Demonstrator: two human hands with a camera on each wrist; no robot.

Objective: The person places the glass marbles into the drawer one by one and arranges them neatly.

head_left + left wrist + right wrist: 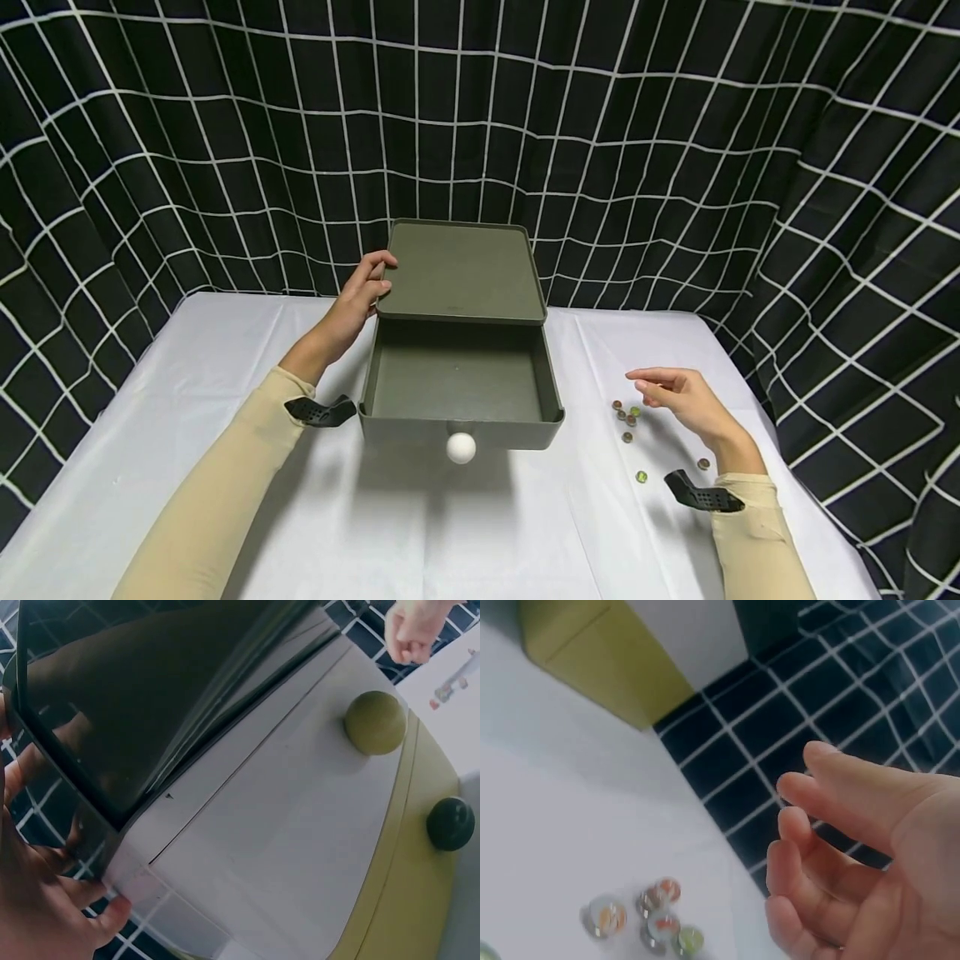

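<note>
A small chest (457, 271) with stacked drawers stands on the table, its grey-green top drawer (456, 379) pulled out and showing a bare floor. A white round knob (461, 448) sits on that drawer's front. My left hand (348, 312) rests on the chest's left edge, fingertips reaching the top; in the left wrist view its fingers spread along the side. To the right, my right hand (678, 404) hovers over glass marbles (631, 421), fingers loosely bent. Nothing shows between its thumb and fingers (784, 866) in the right wrist view.
Below the top drawer, the left wrist view shows a white drawer (300, 780) with a green knob (375, 723) and a yellow one (409, 877) with a dark knob (450, 823). Stray marbles (641, 477) lie nearer the front. Black gridded cloth (465, 125) hangs behind.
</note>
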